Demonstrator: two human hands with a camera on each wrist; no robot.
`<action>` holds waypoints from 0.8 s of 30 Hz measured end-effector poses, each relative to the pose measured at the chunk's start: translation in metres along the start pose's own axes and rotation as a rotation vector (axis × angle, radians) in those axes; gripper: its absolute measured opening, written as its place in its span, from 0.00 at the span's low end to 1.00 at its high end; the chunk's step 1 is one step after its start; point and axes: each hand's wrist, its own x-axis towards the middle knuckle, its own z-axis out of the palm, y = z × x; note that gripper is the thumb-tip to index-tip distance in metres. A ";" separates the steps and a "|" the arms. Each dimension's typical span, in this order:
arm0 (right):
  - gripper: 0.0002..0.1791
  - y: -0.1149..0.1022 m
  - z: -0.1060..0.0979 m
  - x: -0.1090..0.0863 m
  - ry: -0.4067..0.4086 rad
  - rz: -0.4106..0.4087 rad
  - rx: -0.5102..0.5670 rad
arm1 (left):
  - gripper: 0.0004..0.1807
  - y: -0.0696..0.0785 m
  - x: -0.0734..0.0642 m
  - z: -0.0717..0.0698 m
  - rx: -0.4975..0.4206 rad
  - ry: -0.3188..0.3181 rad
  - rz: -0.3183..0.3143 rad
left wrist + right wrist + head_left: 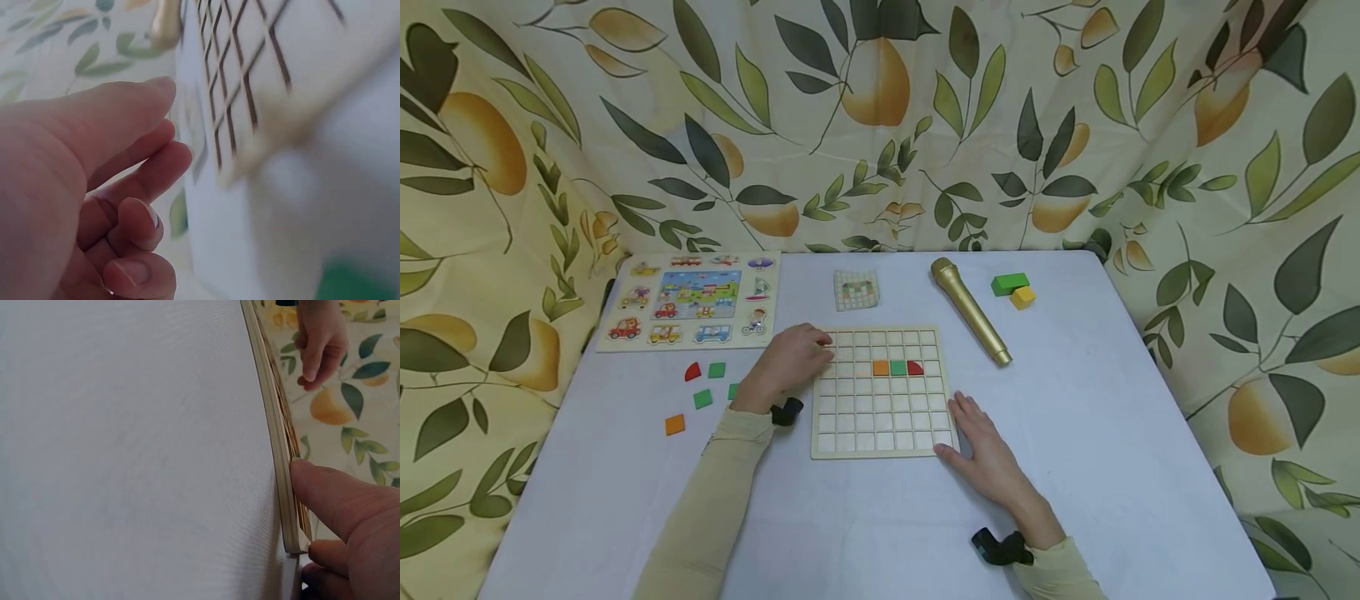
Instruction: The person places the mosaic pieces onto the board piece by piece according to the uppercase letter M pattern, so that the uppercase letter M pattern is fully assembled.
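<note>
My left hand (792,360) hovers by the upper left corner of a pale wooden grid board (880,454). In the left wrist view its fingers (165,169) are loosely bent, with no piece visible between them. My right hand (988,454) rests against the board's lower right corner, fingers fairly straight along the right edge; the thumb (328,490) touches the board in the right wrist view. On the grid an orange square (881,367), a green square (898,367) and a red quarter-round piece (914,367) sit side by side in one row.
Left of the board lie a red quarter-round piece (692,372), several green squares (703,399) and an orange square (675,425). Behind are a vehicle picture puzzle (606,340) and a small pattern card (856,290). A gold microphone (972,315) and green (1009,284) and yellow blocks (1022,297) lie right.
</note>
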 end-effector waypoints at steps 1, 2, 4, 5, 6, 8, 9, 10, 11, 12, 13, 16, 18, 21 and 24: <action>0.45 0.000 0.000 0.000 0.000 -0.004 0.002 | 0.15 -0.005 -0.003 -0.003 0.001 0.008 -0.012; 0.45 0.000 -0.001 0.000 0.000 -0.009 0.004 | 0.16 -0.009 -0.007 -0.007 -0.005 0.013 -0.026; 0.44 -0.001 -0.002 0.000 0.003 -0.017 0.006 | 0.16 -0.019 -0.015 -0.014 -0.036 0.021 -0.058; 0.44 -0.001 -0.002 0.000 0.005 -0.021 0.006 | 0.16 -0.024 -0.019 -0.018 -0.046 0.025 -0.073; 0.44 -0.001 -0.002 0.000 0.007 -0.023 0.006 | 0.17 -0.029 -0.022 -0.021 -0.050 0.028 -0.086; 0.44 -0.001 -0.003 0.000 0.011 -0.029 0.004 | 0.17 -0.039 -0.030 -0.027 -0.065 0.033 -0.110; 0.44 -0.001 -0.003 0.000 0.012 -0.029 0.004 | 0.18 -0.045 -0.033 -0.030 -0.063 0.035 -0.121; 0.44 -0.001 -0.002 0.000 0.012 -0.030 0.003 | 0.18 -0.050 -0.037 -0.032 -0.064 0.038 -0.131; 0.44 -0.001 -0.002 0.000 0.011 -0.030 0.004 | 0.18 -0.056 -0.040 -0.034 -0.065 0.039 -0.149; 0.44 -0.001 -0.002 0.000 0.011 -0.029 0.006 | 0.18 -0.061 -0.044 -0.036 -0.069 0.038 -0.162; 0.44 -0.001 -0.002 0.000 0.011 -0.029 0.008 | 0.18 -0.066 -0.048 -0.039 -0.075 0.041 -0.176; 0.44 0.000 -0.002 -0.001 0.011 -0.026 0.013 | 0.18 -0.080 -0.059 -0.046 -0.085 0.041 -0.230; 0.44 0.000 -0.002 -0.001 0.011 -0.026 0.014 | 0.19 -0.088 -0.066 -0.050 -0.078 0.039 -0.260; 0.44 0.000 -0.003 0.000 0.013 -0.027 0.010 | 0.19 -0.098 -0.076 -0.054 -0.072 0.042 -0.311; 0.44 0.000 -0.003 0.000 0.010 -0.027 0.007 | 0.20 -0.107 -0.084 -0.057 -0.074 0.045 -0.355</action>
